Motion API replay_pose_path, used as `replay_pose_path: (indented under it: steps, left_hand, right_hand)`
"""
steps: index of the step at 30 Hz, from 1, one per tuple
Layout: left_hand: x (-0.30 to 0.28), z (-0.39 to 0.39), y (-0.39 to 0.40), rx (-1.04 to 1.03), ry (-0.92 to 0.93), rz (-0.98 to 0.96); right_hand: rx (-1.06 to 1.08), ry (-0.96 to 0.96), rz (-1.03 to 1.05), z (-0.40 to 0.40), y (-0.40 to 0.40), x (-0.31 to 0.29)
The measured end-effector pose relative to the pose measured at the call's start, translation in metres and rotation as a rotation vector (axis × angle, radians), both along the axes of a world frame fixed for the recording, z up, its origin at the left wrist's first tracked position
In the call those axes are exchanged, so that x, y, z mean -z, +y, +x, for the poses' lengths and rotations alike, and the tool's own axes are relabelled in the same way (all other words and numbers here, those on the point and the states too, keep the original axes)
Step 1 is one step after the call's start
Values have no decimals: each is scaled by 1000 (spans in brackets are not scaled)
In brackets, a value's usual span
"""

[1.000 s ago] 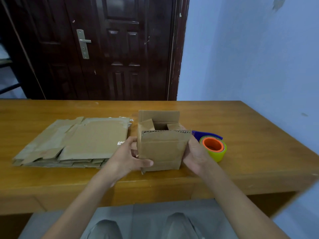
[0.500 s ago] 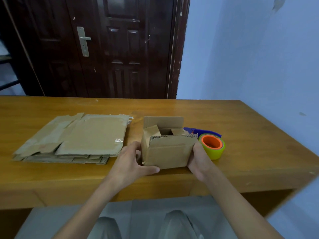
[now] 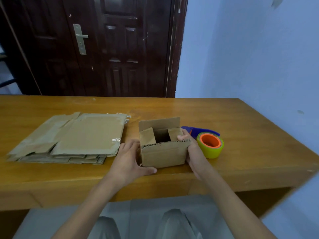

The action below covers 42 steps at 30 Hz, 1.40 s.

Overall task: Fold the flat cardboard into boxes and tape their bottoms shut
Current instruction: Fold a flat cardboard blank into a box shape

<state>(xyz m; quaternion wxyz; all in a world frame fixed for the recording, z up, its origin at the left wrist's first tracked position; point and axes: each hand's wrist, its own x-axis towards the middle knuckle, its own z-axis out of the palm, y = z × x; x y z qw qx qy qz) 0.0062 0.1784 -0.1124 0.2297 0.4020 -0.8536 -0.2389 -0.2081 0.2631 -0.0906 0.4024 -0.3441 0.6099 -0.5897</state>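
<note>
Mid-frame, the left hand (image 3: 128,160) and right hand (image 3: 193,150) grasp the box (image 3: 164,153) by its sides, fingers curled around it, on the table (image 3: 241,152).

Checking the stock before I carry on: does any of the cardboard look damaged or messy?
Yes. The flat cardboard stack left of the box looks used: old tape scraps on its top sheet, ragged edges, sheets unevenly fanned.

Wooden table (image 3: 241,121) carrying cardboard and tape

A small open-topped cardboard box (image 3: 164,153) is sitting near the table's front edge. A stack of flat cardboard (image 3: 72,137) is lying to the left of the box, close beside it. A yellow tape roll with an orange core (image 3: 211,145), on a blue dispenser (image 3: 198,131), is resting just right of the box.
</note>
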Motion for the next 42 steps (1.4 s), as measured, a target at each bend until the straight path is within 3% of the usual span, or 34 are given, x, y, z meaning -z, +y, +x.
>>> replay_pose_path:
  steps: [2,4,5,8,11,18,22,28,34,37,42]
  left_hand:
    - [0,1,-5,17,-36,15]
    - [1,2,-11,57,-52,29]
    - [0,3,-14,73,-65,39]
    - [-2,3,-21,89,-130,57]
    - [-2,2,-20,87,-93,83]
    - [-15,-3,4,159,430,317]
    - [-23,-2,10,203,629,291]
    - [-14,-7,10,122,735,304]
    - [-11,-19,12,-23,798,255]
    - [-11,-27,16,-131,823,223]
    - [-14,-27,14,-146,850,253]
  right_hand:
    - [26,168,104,-10,2,-3]
    - [71,403,99,-18,8,-8]
    - [94,434,59,-19,11,-11]
    - [36,256,-80,-5,14,-22]
    - [-12,231,-135,10,7,-19]
    - [128,98,-155,25,-3,-8]
    - [81,118,-93,24,-9,-12]
    - [-118,219,-55,10,-4,-18]
    - [83,151,-204,32,-9,-5]
    - [134,26,-259,42,-8,4]
    - [41,298,-273,40,-8,6]
